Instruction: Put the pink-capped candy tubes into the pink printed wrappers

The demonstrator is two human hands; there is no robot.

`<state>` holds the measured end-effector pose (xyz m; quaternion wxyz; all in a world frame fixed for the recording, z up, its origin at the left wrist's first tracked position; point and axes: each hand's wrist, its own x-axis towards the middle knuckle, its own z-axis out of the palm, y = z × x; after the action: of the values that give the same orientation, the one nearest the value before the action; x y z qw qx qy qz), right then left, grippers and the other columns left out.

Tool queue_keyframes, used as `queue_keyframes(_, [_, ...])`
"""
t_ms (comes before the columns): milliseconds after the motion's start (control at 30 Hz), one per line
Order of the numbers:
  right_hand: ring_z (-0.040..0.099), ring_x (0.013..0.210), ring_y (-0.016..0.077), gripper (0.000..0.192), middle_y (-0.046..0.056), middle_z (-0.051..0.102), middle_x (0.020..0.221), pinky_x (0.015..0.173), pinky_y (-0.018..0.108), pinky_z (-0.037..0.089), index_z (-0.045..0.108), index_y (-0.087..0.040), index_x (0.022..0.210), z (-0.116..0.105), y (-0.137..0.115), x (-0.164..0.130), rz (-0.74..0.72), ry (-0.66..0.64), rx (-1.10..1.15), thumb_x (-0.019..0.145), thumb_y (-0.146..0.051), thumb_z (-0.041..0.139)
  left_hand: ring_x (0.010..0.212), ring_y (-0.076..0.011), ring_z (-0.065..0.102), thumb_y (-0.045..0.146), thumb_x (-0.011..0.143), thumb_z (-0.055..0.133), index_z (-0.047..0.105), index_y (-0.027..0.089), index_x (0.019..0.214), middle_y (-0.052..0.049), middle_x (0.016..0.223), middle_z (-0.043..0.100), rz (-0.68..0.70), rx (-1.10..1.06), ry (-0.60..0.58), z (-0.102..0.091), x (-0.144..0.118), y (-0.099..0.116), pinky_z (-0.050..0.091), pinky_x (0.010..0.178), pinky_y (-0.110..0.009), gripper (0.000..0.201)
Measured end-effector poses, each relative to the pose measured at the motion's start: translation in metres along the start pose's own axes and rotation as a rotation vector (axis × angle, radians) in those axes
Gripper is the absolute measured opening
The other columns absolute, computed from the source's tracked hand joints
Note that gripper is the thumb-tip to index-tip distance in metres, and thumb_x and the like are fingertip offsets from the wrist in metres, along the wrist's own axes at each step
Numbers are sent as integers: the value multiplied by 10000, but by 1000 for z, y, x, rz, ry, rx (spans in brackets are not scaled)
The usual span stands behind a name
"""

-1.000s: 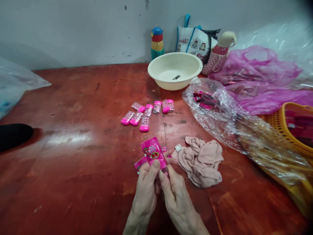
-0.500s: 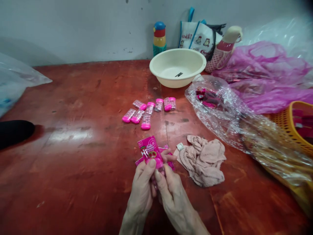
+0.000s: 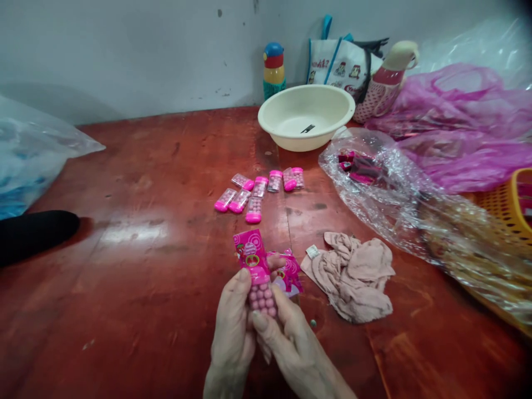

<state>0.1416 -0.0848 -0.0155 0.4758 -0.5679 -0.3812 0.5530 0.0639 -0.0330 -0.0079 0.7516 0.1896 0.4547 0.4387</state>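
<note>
Pinching a small clear candy case (image 3: 261,296) between them, the left hand (image 3: 233,332) and right hand (image 3: 286,346) meet low in the middle of the red table (image 3: 137,183); the left thumb presses on the case's pink cap, and the right fingers close under its lower end, hiding part of it; a pink printed card (image 3: 249,252) stands up from the top of the case, and a second pink card (image 3: 290,275) shows behind the fingers, half covered; whether it is held or lying on the table cannot be told. At 9 o'clock a black shape (image 3: 35,235) is cut off by the edge and cannot be made out; at 3 o'clock a yellow basket (image 3: 509,208) is also cut off. Compared with a second ago, the pink balls inside the case now show, where the card covered them before, and the card sits higher and more upright; the hands have drawn a little lower. At 12 o'clock a cream bowl (image 3: 307,102) holds one small dark item, too small to name; at 2 o'clock a clear plastic bag (image 3: 399,194) holds dark red packets; seven more candy cases (image 3: 260,188) lie loose at 12 o'clock between hands and bowl; a pink cloth (image 3: 357,274) lies just beside the hands at 3 o'clock.
</note>
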Motion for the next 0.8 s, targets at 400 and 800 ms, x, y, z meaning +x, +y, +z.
queue_keyframes(400, [636, 891, 217, 518, 83, 660, 931, 775, 269, 501, 479, -220, 1297, 11, 13, -22, 62, 207, -232, 884, -520, 389, 493, -62, 509, 231, 750, 646, 725, 132, 873, -85, 853, 713, -30, 122, -75, 7, -7, 1, 406, 463, -156, 176])
queue_keyframes(800, [561, 1102, 227, 417, 67, 609, 1181, 895, 315, 479, 551, -252, 1199, 9, 20, -16, 45, 211, -171, 870, -489, 451, 665, -198, 638, 367, 782, 590, 724, 115, 890, -136, 890, 715, -36, 138, -124, 3, 3, 1, 500, 619, -287, 305])
